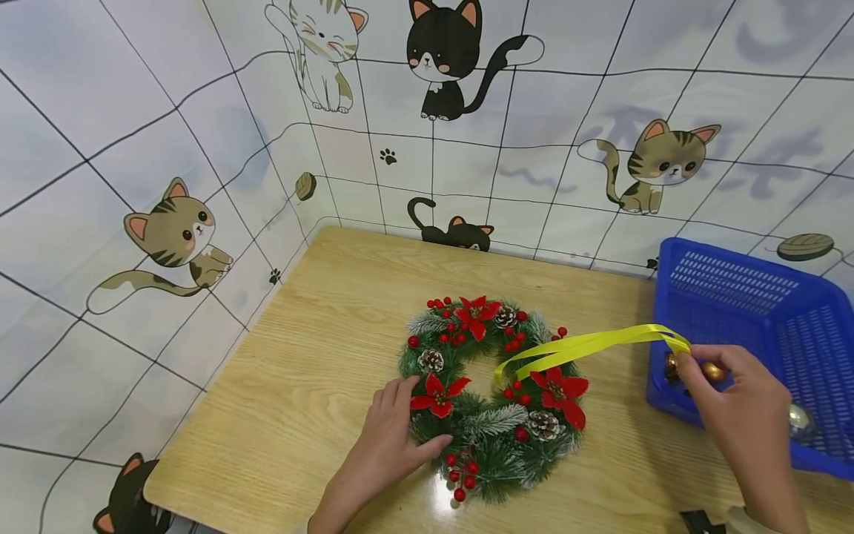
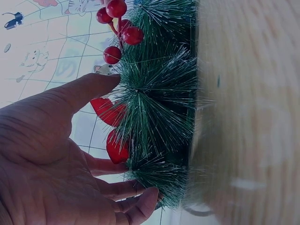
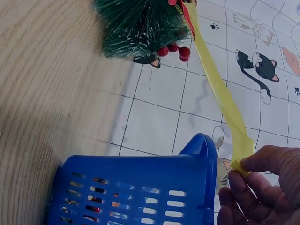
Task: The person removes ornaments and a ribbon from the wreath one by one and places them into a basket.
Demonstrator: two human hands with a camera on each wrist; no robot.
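Note:
A green wreath (image 1: 497,463) lies on the wooden table, dressed with red poinsettias, red berries and frosted pine cones. My left hand (image 1: 390,437) rests against its lower left side, thumb and fingers spread along the edge. In the left wrist view, the left hand (image 2: 61,150) has its thumb and fingertips at the green needles (image 2: 159,108). A yellow ribbon (image 1: 600,341) runs from the wreath's right inner side. Its far end is pinched between thumb and fingers of my right hand (image 1: 747,415), raised over the basket's near left corner. The right wrist view shows the ribbon (image 3: 218,91) stretched out.
A blue plastic basket (image 1: 720,259) stands at the right, with gold ornaments (image 1: 714,371) and a silvery ball (image 1: 799,421) inside. A small black item (image 1: 697,521) lies at the near edge. Cat-printed sheeting (image 1: 554,96) lines the back and left of the table (image 1: 320,356).

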